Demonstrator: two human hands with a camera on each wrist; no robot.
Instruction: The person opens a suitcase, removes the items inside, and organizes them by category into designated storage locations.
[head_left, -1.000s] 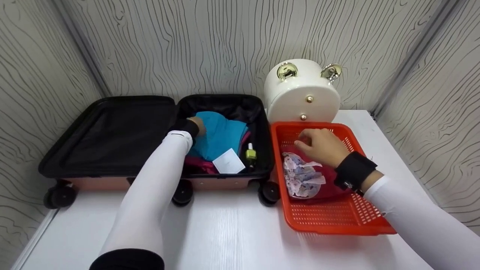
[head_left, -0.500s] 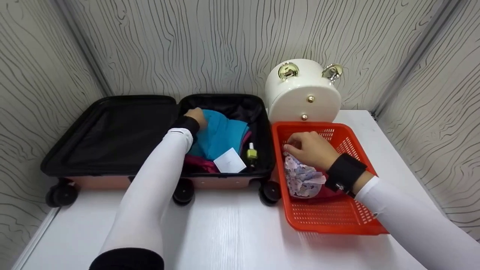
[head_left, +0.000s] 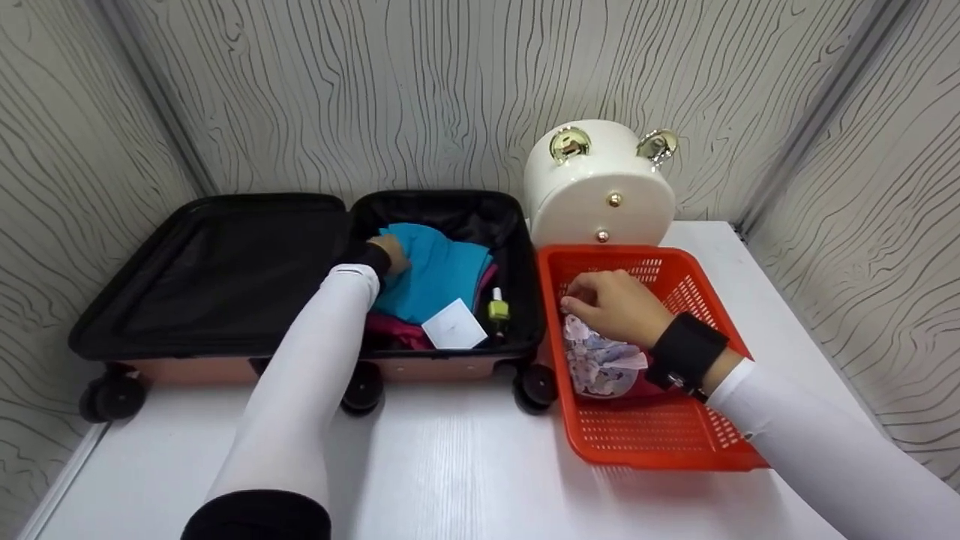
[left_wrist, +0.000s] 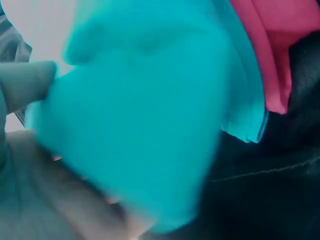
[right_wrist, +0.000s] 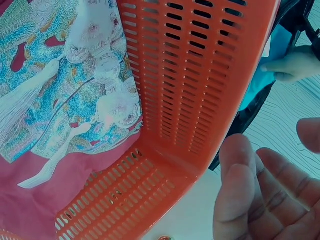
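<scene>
In the head view, a folded turquoise cloth lies in the right half of the opened suitcase. My left hand holds its upper left edge. The left wrist view shows the thumb above the cloth and the other fingers under it. My right hand hovers over the red basket, fingers loosely curved with nothing between them. Partly hidden below it is a floral, tasselled piece, lying on dark red fabric.
A white card and a small yellow-green bottle lie at the suitcase's front right, near magenta cloth. A round white case with gold ears stands behind the basket. Patterned walls enclose the white table.
My right hand has moved left over the basket, closer to its left rim. The left hand rose slightly with the edge of the turquoise cloth, then came down again.
</scene>
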